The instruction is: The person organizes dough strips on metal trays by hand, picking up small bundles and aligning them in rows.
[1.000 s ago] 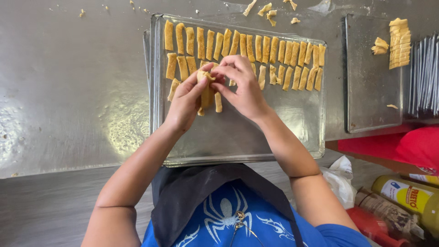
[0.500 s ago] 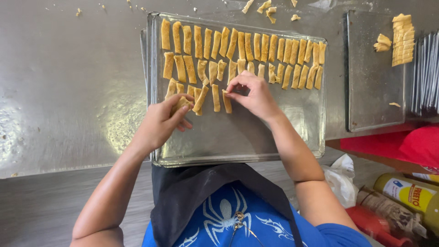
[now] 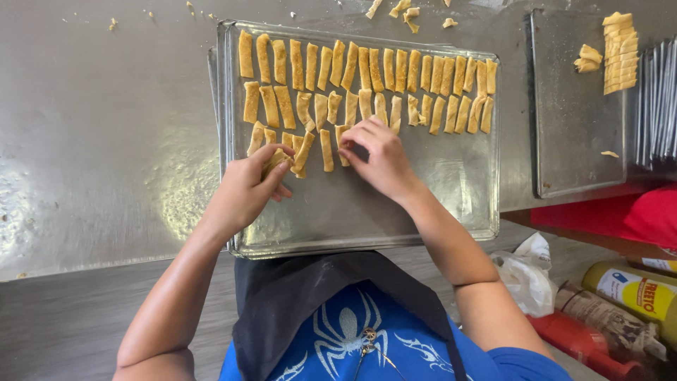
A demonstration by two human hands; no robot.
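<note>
A metal baking tray (image 3: 395, 219) lies on a steel counter, holding several rows of short tan dough strips (image 3: 367, 69). My left hand (image 3: 247, 187) rests over the tray's left part, fingers closed on a small bunch of dough strips (image 3: 276, 159). My right hand (image 3: 381, 159) is over the tray's middle, its fingertips pressing down on one strip (image 3: 343, 135) at the end of the third row. Two more strips (image 3: 316, 150) lie between my hands.
A second tray (image 3: 575, 134) at the right carries a stack of cut dough (image 3: 620, 53). Dough scraps (image 3: 405, 10) lie beyond the main tray. Metal rods (image 3: 659, 99) sit at far right. Below the counter edge are a white bag (image 3: 525, 271) and bottles (image 3: 635, 289).
My hands, which met over the tray a second ago, have parted. The left drew back to the left with its bunch of strips; the right set a strip down in the third row.
</note>
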